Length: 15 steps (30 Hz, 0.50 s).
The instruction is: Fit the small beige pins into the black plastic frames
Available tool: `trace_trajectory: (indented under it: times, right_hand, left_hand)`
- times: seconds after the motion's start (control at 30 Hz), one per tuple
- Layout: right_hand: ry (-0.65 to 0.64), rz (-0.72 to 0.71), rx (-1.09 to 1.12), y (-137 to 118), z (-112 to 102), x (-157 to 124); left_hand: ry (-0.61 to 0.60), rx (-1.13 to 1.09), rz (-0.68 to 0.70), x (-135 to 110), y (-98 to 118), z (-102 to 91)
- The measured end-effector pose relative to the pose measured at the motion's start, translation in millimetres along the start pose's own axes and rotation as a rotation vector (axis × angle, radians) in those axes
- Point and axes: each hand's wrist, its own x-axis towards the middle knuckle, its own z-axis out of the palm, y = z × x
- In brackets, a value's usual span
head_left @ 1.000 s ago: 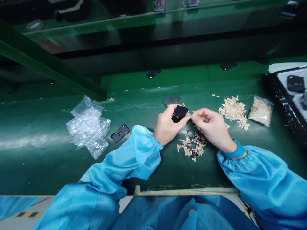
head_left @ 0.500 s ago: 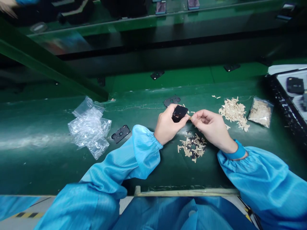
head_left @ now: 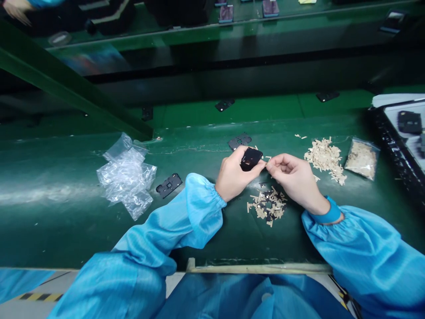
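Observation:
My left hand (head_left: 234, 173) is closed around a flat black plastic part (head_left: 251, 159), which has a small opening and is tilted up. Close beside its thumb, my right hand (head_left: 294, 177) has thumb and forefinger pinched together; whatever is between the tips is too small to make out. Below both hands lies a mixed heap of small beige strips and black bits (head_left: 268, 204). Just beyond the left hand, a similar black plate (head_left: 239, 141) rests on the green work surface, with a few loose strips near it.
On the left are a pile of clear plastic bags (head_left: 128, 177) and another black plate (head_left: 169, 185). To the right lie a beige strip heap (head_left: 323, 158), a filled clear bag (head_left: 362, 158) and a black-edged tray (head_left: 387, 137). Several black plates lie along the back; a green beam (head_left: 83, 88) slants at left.
My hands have barely moved; the small tan piece seen between their fingertips earlier no longer shows clearly. The whole view has shifted slightly.

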Motion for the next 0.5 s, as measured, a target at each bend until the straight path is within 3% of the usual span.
trace_trajectory:
  times: [0.3, 0.5]
  right_hand:
    - [-0.019, 0.002, -0.008, 0, -1, 0]
    - [-0.001, 0.062, 0.091, -7, -8, 5]
  left_hand:
    - [0.022, 0.086, 0.025, 2, 2, -1.0]
    - [0.114, 0.149, -0.013, 13, -10, -7.5]
